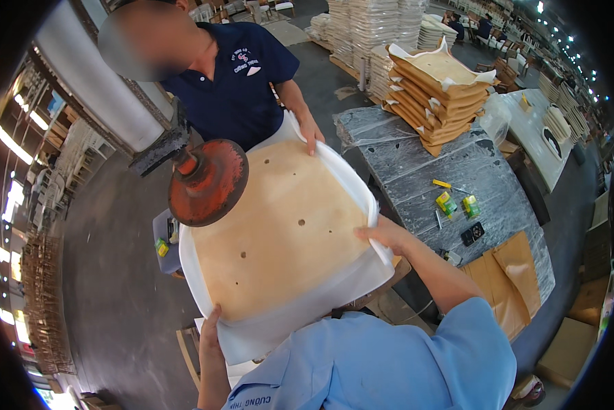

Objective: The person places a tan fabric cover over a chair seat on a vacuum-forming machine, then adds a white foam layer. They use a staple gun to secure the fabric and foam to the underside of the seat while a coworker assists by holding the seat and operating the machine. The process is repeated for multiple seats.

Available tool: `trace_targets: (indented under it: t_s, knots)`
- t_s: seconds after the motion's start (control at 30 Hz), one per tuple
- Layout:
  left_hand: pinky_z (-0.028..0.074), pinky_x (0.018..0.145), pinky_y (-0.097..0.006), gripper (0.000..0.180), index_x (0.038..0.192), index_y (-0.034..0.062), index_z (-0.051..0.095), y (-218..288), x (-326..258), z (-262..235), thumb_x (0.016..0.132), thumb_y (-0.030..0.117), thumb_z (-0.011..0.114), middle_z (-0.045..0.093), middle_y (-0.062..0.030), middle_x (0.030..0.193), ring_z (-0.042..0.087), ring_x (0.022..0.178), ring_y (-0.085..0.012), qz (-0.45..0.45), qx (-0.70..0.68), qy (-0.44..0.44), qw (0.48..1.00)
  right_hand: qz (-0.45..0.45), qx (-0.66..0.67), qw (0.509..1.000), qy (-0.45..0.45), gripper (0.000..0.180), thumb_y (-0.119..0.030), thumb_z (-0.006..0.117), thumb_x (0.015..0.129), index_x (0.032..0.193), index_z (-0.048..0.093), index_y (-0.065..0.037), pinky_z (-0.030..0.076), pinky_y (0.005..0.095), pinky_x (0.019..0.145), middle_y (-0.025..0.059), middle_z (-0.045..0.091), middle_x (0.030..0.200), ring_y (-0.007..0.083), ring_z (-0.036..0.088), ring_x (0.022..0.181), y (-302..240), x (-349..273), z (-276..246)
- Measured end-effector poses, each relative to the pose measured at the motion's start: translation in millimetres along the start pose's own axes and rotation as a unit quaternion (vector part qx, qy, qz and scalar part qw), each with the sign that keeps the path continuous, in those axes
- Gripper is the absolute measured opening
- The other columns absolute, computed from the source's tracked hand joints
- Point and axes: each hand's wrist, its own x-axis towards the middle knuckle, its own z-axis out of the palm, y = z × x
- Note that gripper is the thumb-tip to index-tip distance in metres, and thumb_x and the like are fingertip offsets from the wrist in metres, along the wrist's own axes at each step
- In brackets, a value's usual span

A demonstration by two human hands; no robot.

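A tan plywood seat board (280,219) with several drilled holes lies in front of me, with white padding (334,277) beneath it standing up around its edges. My left hand (211,328) grips its near left corner, the thumb on top. At the right corner my right hand (383,236) is closed on the padded edge, thumb pressed on the wood. Across from me a co-worker's hand (310,134) rests on the far edge of the padding. A worn red disc-shaped press head (208,183) hangs over the board's left part and hides some of it.
On the right, a plastic-covered table (416,171) bears a stack of brown-covered seat pads (437,96), small green-yellow boxes (447,203), a yellow cutter (442,184) and folded brown covering (505,280). A co-worker in a dark shirt (235,82) stands opposite. A metal press column (95,75) rises at the left.
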Motion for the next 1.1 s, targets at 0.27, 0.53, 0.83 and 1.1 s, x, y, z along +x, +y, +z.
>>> trace_targets:
  t_s: [0.27, 0.53, 0.83, 1.1]
  knots:
    - [0.063, 0.089, -0.045, 0.054, 0.139, -0.0056, 0.059, -33, 1, -6, 0.098, 0.024, 0.078, 0.073, -0.0183, 0.123, 0.075, 0.107, -0.0317, 0.023, 0.074, 0.047, 0.996, 0.022, -0.066, 0.997, 0.029, 0.076, -0.015, 0.080, 0.094, 0.159, 0.042, -0.004, 0.049, 0.0430, 0.109, 0.0136, 0.064, 0.140, 0.0236, 0.061, 0.128, 15, 7, -2]
    - [0.064, 0.087, -0.043, 0.047, 0.138, -0.0035, 0.061, -30, 9, -14, 0.101, 0.021, 0.075, 0.073, -0.0161, 0.125, 0.075, 0.107, -0.0292, 0.002, 0.140, 0.073, 0.987, -0.039, -0.185, 0.980, 0.065, 0.089, -0.011, 0.082, 0.088, 0.163, 0.034, -0.002, 0.044, 0.0406, 0.116, 0.0173, 0.061, 0.145, 0.0268, 0.058, 0.135, 27, 11, 2]
    - [0.064, 0.088, -0.043, 0.051, 0.140, -0.0063, 0.058, -22, 10, -13, 0.100, 0.020, 0.076, 0.072, -0.0181, 0.126, 0.074, 0.108, -0.0292, -0.028, 0.156, 0.042, 0.987, -0.022, -0.270, 0.960, 0.073, 0.076, -0.017, 0.084, 0.087, 0.152, 0.049, 0.002, 0.047, 0.0406, 0.111, 0.0210, 0.067, 0.137, 0.0310, 0.064, 0.129, 12, 8, 10]
    - [0.062, 0.089, -0.042, 0.047, 0.135, -0.0079, 0.063, -18, 20, -18, 0.097, 0.016, 0.077, 0.074, -0.0181, 0.121, 0.075, 0.104, -0.0283, -0.008, 0.251, 0.060, 0.966, 0.004, -0.423, 0.902, 0.083, 0.078, -0.031, 0.086, 0.085, 0.147, 0.052, 0.003, 0.050, 0.0432, 0.109, 0.0273, 0.067, 0.135, 0.0378, 0.065, 0.129, 3, 12, 15]
